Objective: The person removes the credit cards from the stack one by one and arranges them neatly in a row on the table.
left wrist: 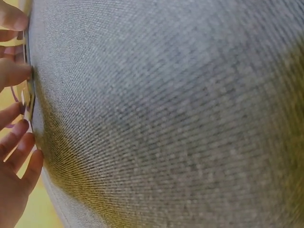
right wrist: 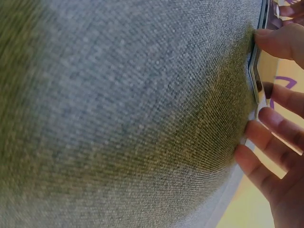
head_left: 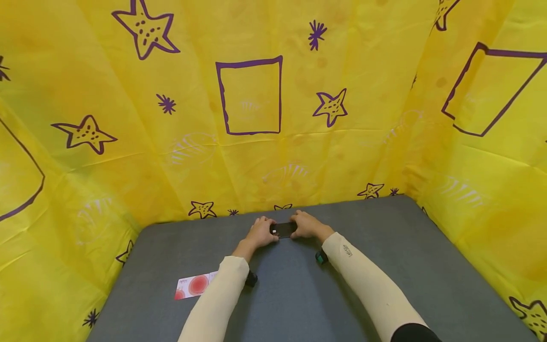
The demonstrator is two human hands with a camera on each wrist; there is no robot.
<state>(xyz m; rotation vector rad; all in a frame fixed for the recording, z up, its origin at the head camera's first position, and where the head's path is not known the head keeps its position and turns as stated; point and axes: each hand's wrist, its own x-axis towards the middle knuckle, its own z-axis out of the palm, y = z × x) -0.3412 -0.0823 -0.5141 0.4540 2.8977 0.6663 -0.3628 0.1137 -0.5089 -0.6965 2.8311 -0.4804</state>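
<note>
A dark, flat smartphone [head_left: 284, 230] lies close over the far part of the grey table, with a small white patch near its left end. My left hand [head_left: 260, 232] holds its left end between thumb and fingers. At the opposite end, my right hand [head_left: 307, 225] grips it the same way. In the left wrist view the left hand [left wrist: 16, 185] shows at the left border, its fingertips by the phone's thin edge. The right wrist view has the right hand [right wrist: 280, 156] with its thumb against the phone's metallic edge [right wrist: 254, 71].
A white card with red circles [head_left: 192, 286] lies on the grey table [head_left: 290, 294], partly hidden behind the left forearm. Yellow cloth [head_left: 252, 166] with purple starfish drawings hangs along the back and both sides. Dark wrist devices [head_left: 321, 257] sit under the cream sleeves.
</note>
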